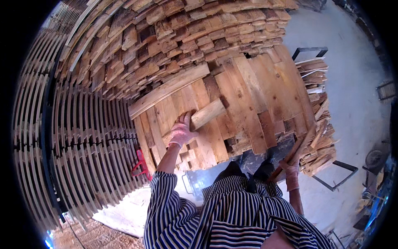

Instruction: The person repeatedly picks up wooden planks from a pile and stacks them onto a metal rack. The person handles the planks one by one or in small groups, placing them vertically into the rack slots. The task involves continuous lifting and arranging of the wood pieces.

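My left hand [182,132], in a pinkish-white knit glove, grips a short, narrow wooden board [208,113] that lies slantwise over a stack of flat boards [244,93]. The board's far right end sticks out past my fingers. Down at the right, near my body, my gloved right hand [291,171] is closed around another wooden board [297,151], which is tilted and reaches up alongside the stack's right edge. Part of that board is hidden by my hand. A longer plank [170,90] lies across the stack's far left edge.
Beyond the stack rises a big pile of boards [174,45]. Slatted wooden racks [91,137] stand at the left, beside a red plastic object [141,165]. Right of the stack, offcuts [319,153] sit in a black metal frame [342,176] on the grey floor [352,103].
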Available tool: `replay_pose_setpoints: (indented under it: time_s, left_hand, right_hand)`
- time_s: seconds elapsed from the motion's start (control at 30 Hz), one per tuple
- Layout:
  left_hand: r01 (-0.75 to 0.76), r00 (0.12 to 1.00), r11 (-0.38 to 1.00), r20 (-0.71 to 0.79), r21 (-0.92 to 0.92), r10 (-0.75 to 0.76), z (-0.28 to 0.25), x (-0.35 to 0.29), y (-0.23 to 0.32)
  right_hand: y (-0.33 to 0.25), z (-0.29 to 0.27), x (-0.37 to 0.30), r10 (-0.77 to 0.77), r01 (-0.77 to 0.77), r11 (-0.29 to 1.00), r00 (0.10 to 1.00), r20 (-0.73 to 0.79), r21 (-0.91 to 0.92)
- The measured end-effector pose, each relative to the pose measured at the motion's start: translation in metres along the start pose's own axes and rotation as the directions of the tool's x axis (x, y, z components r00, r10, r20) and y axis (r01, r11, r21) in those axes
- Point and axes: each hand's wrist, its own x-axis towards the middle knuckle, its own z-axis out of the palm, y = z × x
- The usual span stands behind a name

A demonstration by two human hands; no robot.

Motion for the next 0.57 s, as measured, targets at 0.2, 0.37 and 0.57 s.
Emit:
replay_pose_setpoints:
  time_s: [0.2, 0.37, 0.57]
  left_hand:
    - [0.02, 0.994, 1.0, 0.104, -0.002, -0.02, -0.018, 0.014, -0.012]
    - [-0.005, 1.0, 1.0, -0.006, 0.006, 0.005, -0.037, 0.012, -0.054]
    - [-0.124, 0.992, 0.912, 0.037, 0.392, 0.119, -0.059, 0.053, -0.087]
  right_hand:
    - [-0.115, 0.063, -0.025, -0.379, 0.5, 0.48, 0.859, 0.344, -0.721]
    - [-0.166, 0.141, -0.015, -0.287, 0.768, 0.001, 0.613, 0.736, -0.64]
    - [-0.2, 0.233, 0.008, -0.237, 0.843, -0.155, 0.475, 0.848, -0.515]
